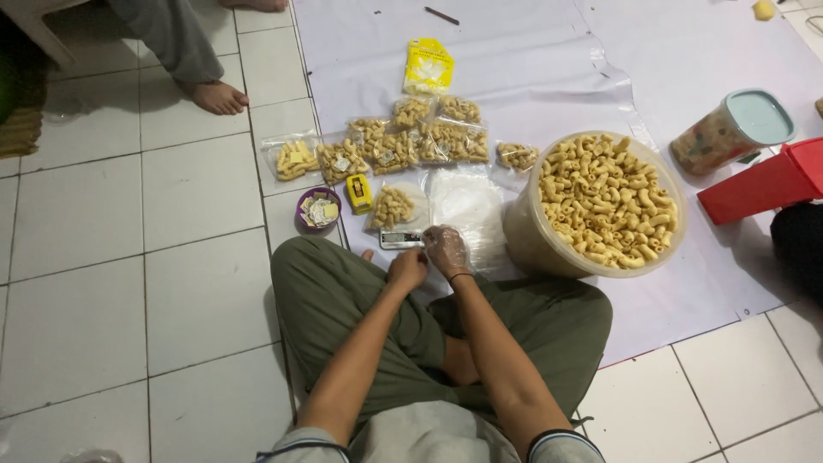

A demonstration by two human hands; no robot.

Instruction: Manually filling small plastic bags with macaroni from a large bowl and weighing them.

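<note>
1. The person sits cross-legged on the floor, low in the middle of the frame, with both arms reaching forward.
2. The left hand is curled into a loose fist and holds nothing that I can see.
3. The right hand wears a thin clear glove. Its fingers are bent down – I cannot tell if they pinch anything.
4. Both hands sit just below a small kitchen scale in the middle of the frame. A little pile of macaroni snacks lies on its clear plate.
5. A stack of empty plastic bags lies right of the scale, close to the gloved hand.
6. A big round tub, full of the same snacks, stands at the middle right.
7. Filled snack bags lie in a row above the scale – a yellow pouch is higher up.
8. A purple bowl of paper labels and a yellow tape measure sit left of the scale.
</note>
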